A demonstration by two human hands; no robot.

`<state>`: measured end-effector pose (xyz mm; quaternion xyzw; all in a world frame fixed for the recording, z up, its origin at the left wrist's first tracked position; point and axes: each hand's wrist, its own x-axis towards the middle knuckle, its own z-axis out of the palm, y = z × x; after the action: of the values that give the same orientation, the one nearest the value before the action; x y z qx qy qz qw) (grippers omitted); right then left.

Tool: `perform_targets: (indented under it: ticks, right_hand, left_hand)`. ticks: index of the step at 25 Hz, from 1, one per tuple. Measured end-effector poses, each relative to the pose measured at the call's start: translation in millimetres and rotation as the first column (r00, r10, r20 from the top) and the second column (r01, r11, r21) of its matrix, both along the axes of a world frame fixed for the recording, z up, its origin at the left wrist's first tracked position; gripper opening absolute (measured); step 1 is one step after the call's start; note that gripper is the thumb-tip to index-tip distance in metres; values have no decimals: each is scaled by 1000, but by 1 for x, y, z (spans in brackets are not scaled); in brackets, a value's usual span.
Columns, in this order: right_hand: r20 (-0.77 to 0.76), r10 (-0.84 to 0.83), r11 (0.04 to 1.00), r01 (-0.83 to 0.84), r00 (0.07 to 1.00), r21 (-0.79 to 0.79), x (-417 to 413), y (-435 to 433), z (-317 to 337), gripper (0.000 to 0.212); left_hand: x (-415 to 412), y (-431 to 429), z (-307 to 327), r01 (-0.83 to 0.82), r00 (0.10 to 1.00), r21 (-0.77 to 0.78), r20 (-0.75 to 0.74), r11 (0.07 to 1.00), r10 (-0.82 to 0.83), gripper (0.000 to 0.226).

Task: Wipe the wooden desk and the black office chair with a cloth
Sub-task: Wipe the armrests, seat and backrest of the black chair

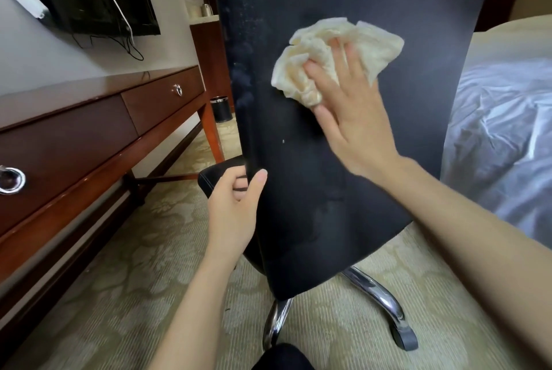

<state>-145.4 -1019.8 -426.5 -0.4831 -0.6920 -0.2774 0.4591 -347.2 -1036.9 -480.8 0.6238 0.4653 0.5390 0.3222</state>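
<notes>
The chair [328, 205] back stands upright before the person, long axis vertical, beside the counter [74, 130]. The right hand [352, 118] presses the crumpled cream cloth [313, 52] against the upper middle of the back, fingers spread and nearly straight. The left hand [233, 205] grips the back's left edge lower down, fingers curled round it. Pale smears [240, 76] lie left of the cloth along that edge; the next stroke likely runs leftward

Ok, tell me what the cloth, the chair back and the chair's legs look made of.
Cloth: soft cream fabric, matte, crumpled in folds. Chair back: black, matte, fabric or faux leather, unclear; dusty smears show. Chair legs: polished metal, likely chrome, mirror-bright.
</notes>
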Motion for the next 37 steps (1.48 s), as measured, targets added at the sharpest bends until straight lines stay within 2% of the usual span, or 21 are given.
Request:
perform_targets:
  ticks: [3,8,11,14,18,21,23,25,26,28,30,32,33,35,37]
  right_hand:
    - [58,66,998,-66,996,7,-20,3,-41,53]
    - [271,124,982,-79,955,-170,-38,-7,-134,49]
    - [495,81,994,-31,865,-109,-31,-12,-179,41]
    - [554,63,993,4,830,-119,-14,-11,-194,40]
    - [543,-48,995,85,838,-42,2,-3,-170,48]
    - [412,-114,992,126,904,-4,17,6,-116,46]
    - [319,-120,992,128,940,-3,24,12,-67,47]
    - [253,-132,991,119,958,65,28,18,-15,47]
    - [229,-140,987,118,963,106,28,20,10,47]
    - [203,-169,976,134,964,174,24,24,47,47]
    - [170,-173,970,138,970,201,14,28,56,47]
    - [158,-133,973,99,978,207,-2,32,40,46]
    - [193,-105,978,65,976,200,-11,34,25,46]
    - [354,-102,985,44,930,169,-28,37,-14,48]
    - [558,-177,982,104,811,160,-40,35,-62,55]
  left_hand:
    - [-2,2,-2,7,998,3,60,1000,-7,13]
    - [-6,7,-6,-68,995,47,82,997,64,13]
    - [-11,11,-7,-104,990,34,105,994,99,14]
    - [-17,10,-5,-131,983,-2,128,991,130,15]
    - [-20,12,0,-187,965,-90,170,978,201,12]
    - [-19,16,0,-266,928,-130,233,955,290,35]
    - [-17,19,5,-315,906,-126,256,941,337,41]
    - [-13,20,11,-305,904,-123,274,944,328,59]
    - [-9,19,14,-302,914,-116,246,946,322,74]
    - [4,14,19,-324,943,-30,72,945,326,95]
    - [17,11,19,-285,949,87,-112,955,294,102]
    - [22,12,16,-247,950,111,-169,963,263,106]
    - [20,15,14,-246,951,102,-166,964,260,107]
    - [12,20,11,-246,947,96,-187,964,260,108]
    - [6,22,10,-232,945,104,-211,967,249,106]
